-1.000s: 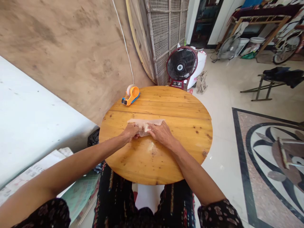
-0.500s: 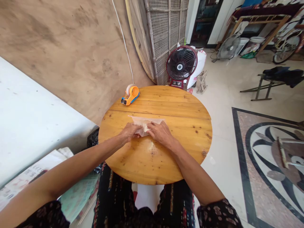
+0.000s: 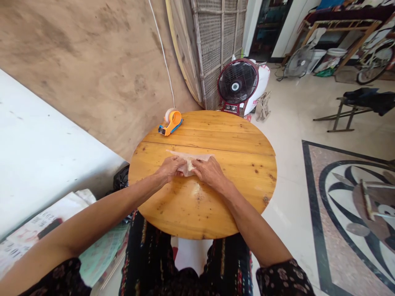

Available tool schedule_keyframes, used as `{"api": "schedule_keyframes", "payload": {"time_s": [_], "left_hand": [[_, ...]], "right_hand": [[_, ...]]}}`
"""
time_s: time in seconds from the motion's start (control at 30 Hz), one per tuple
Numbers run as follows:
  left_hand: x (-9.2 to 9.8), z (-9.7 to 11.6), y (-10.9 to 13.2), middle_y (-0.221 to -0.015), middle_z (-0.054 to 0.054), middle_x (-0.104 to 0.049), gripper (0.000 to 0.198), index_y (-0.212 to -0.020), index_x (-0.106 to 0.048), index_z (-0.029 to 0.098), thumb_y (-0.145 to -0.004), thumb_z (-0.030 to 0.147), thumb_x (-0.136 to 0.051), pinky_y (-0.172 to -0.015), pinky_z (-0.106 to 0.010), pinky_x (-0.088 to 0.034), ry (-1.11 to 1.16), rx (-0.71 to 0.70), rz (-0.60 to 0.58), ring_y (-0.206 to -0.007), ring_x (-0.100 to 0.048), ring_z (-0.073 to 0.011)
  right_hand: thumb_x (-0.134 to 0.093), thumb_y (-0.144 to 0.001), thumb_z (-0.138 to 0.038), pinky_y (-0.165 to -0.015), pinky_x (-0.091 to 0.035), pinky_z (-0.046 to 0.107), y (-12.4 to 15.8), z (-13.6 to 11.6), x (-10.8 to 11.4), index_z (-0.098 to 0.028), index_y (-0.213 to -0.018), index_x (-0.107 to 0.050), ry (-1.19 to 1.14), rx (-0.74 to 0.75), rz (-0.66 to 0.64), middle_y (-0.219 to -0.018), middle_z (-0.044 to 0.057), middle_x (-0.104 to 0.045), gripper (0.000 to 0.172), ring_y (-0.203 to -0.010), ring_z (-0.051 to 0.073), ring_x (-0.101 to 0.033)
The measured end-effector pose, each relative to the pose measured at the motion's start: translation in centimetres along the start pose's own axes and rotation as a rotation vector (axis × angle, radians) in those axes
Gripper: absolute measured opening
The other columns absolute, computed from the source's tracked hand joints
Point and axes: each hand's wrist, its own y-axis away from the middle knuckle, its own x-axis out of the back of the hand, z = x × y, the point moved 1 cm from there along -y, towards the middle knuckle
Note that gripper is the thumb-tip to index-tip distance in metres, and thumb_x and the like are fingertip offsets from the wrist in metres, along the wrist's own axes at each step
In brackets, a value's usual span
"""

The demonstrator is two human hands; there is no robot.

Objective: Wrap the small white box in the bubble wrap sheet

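A thin, see-through plastic bag [image 3: 189, 167] lies near the middle of the round wooden table [image 3: 197, 209]. Something pale shows through it, too indistinct to name. My left hand [image 3: 173, 167] grips the bag's left part, fingers bent and thumb on top. On the other side, my right hand [image 3: 208, 169] has its fingers closed on the right part. The two hands face each other a short gap apart, and the bag's far edge spreads out beyond them. Parts of the bag are hidden under my fingers.
An orange tape dispenser [image 3: 171, 122] stands at the table's far left edge, by the wooden board [image 3: 101, 53]. Behind the table is a dark red fan [image 3: 237, 84]. Printed sacks [image 3: 46, 222] lie low on the left. A folding stool [image 3: 345, 113] stands to the right.
The bag's far edge sits slightly lower and looks more gathered. My left thumb and fingers have shifted a little up and over the bag. My right hand has barely moved.
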Motion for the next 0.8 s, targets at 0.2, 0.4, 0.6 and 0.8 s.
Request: {"api": "schedule_keyframes", "payload": {"time_s": [0.2,0.4,0.6,0.8], "left_hand": [[-0.8,0.6,0.2,-0.055,0.003,-0.057,0.014,-0.065,-0.054,0.015,-0.061,0.021,-0.066,-0.040,-0.021,-0.043,0.004,-0.051,-0.011,-0.047,-0.052,-0.0104],[-1.6,1.2,0.7,-0.056,0.001,-0.058,0.012,-0.063,-0.057,0.014,-0.060,0.021,-0.066,-0.042,-0.021,-0.044,-0.025,-0.100,-0.049,-0.048,-0.054,-0.0107],[-1.1,2.1,1.3,-0.055,-0.002,-0.061,0.010,-0.065,-0.062,0.011,-0.060,0.019,-0.064,-0.049,-0.024,-0.049,-0.049,-0.061,-0.144,-0.049,-0.055,-0.0109],[-1.1,2.2,1.4,-0.055,0.000,-0.061,0.013,-0.074,-0.064,0.011,-0.061,0.012,-0.062,-0.051,-0.025,-0.052,-0.117,-0.096,-0.149,-0.050,-0.056,-0.0111]], "right_hand": [[-0.056,-0.091,-0.036,-0.083,-0.037,0.034,-0.2,0.2,-0.4,-0.020,-0.100,-0.065,-0.030,0.002,0.019,-0.099,0.010,-0.072,0.021,-0.096,0.025,-0.063],[-0.057,-0.090,-0.032,-0.088,-0.036,0.034,-0.3,0.3,-0.5,-0.018,-0.110,-0.063,-0.097,0.007,0.041,-0.109,0.012,-0.069,0.025,-0.104,0.024,-0.060],[-0.051,-0.091,-0.031,-0.079,-0.038,0.032,-0.1,0.0,0.0,-0.016,-0.110,-0.063,-0.044,-0.081,0.002,-0.094,0.013,-0.071,0.027,-0.087,0.024,-0.063],[-0.052,-0.089,-0.031,-0.073,-0.037,0.029,0.2,0.4,0.6,-0.017,-0.113,-0.064,-0.039,-0.070,-0.030,-0.089,0.011,-0.071,0.030,-0.082,0.023,-0.063]]}}
